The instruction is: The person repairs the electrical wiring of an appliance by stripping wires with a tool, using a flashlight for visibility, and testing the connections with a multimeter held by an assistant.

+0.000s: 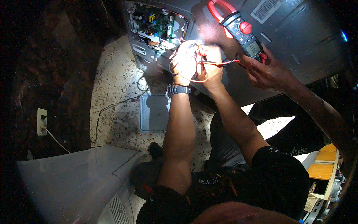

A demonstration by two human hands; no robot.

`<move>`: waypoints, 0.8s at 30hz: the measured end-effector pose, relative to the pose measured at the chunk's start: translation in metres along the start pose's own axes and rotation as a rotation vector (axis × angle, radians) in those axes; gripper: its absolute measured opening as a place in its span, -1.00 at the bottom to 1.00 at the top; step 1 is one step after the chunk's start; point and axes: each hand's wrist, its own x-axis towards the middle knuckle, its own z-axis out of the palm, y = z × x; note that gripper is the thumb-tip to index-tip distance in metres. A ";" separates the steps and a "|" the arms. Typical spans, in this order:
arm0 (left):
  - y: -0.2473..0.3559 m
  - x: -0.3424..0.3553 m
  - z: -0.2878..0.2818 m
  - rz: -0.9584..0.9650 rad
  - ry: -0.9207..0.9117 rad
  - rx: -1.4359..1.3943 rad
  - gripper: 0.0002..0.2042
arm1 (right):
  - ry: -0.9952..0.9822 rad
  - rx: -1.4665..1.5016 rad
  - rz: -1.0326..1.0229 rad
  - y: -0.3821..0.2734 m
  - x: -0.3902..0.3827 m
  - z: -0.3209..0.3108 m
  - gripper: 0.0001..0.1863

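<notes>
Under a bright glare, my left hand, with a dark watch on the wrist, is closed beside an opened grey appliance panel. What its fingers hold is washed out. My right hand touches it from the right, fingers closed on a red test probe. Red and black test leads run across it to a red and dark grey clamp meter. Another person's hand holds that meter's lower end against the panel. Close to my left hand, a green circuit board with wires shows in the panel's opening.
A grey lidded box or tray lies on the speckled floor below my hands. A dark cable crosses the floor. At left are a wall outlet and a pale appliance. Open drawers stand at lower right.
</notes>
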 end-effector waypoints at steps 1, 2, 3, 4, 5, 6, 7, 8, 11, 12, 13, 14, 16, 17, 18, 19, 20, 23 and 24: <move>0.002 0.001 -0.001 0.013 0.001 0.026 -0.75 | -0.002 -0.011 -0.011 0.000 0.001 0.001 -0.76; 0.004 0.001 -0.002 -0.004 0.005 0.006 -0.75 | -0.005 -0.023 -0.021 0.001 0.001 0.001 -0.72; 0.006 0.002 -0.002 -0.021 0.008 -0.014 -0.74 | -0.013 -0.031 -0.007 0.001 0.000 0.000 -0.73; 0.006 0.002 -0.003 -0.037 0.014 -0.032 -0.74 | -0.020 -0.035 0.005 -0.001 0.001 0.000 -0.74; 0.006 0.003 -0.004 -0.041 0.023 -0.040 -0.74 | -0.028 -0.039 0.017 -0.003 0.002 0.000 -0.75; 0.006 0.003 -0.005 -0.044 0.031 -0.049 -0.74 | -0.024 -0.033 0.035 -0.005 0.002 0.001 -0.75; 0.007 0.003 -0.004 -0.047 0.039 -0.060 -0.74 | -0.021 -0.028 0.053 -0.005 0.002 0.001 -0.75; 0.007 0.003 -0.005 -0.005 0.038 -0.043 -0.74 | -0.017 -0.024 0.071 -0.005 0.001 0.002 -0.75; 0.006 0.004 -0.006 0.079 0.032 -0.010 -0.74 | -0.015 -0.034 0.017 -0.002 0.004 0.002 -0.75; 0.006 0.003 -0.007 0.080 0.027 -0.008 -0.75 | -0.013 -0.034 0.009 -0.002 0.004 0.002 -0.75; 0.007 0.003 -0.006 0.080 0.022 -0.010 -0.75 | -0.012 -0.038 0.001 -0.001 0.003 0.002 -0.75; 0.007 0.003 -0.005 0.052 0.021 -0.022 -0.76 | -0.010 -0.041 -0.007 0.000 0.002 0.001 -0.75; 0.007 0.003 -0.004 -0.002 0.020 -0.042 -0.76 | -0.002 -0.028 0.033 0.000 0.001 0.002 -0.76; 0.006 0.004 -0.003 -0.006 0.031 -0.063 -0.76 | 0.002 -0.020 0.053 0.001 0.001 0.002 -0.76; 0.006 0.004 -0.001 -0.010 0.043 -0.085 -0.76 | -0.002 -0.041 0.041 0.002 0.001 0.001 -0.78; 0.004 0.005 -0.002 -0.014 0.054 -0.102 -0.76 | -0.002 -0.025 0.036 0.000 0.002 0.002 -0.78; 0.003 0.005 -0.003 -0.017 0.057 -0.134 -0.76 | -0.002 -0.009 0.030 -0.001 0.004 0.003 -0.78; 0.004 0.003 -0.003 -0.073 0.020 -0.075 -0.76 | 0.008 0.005 0.053 -0.002 0.002 0.004 -0.79; 0.005 0.002 -0.002 -0.073 0.011 -0.070 -0.76 | 0.013 0.005 0.067 0.000 0.001 0.003 -0.78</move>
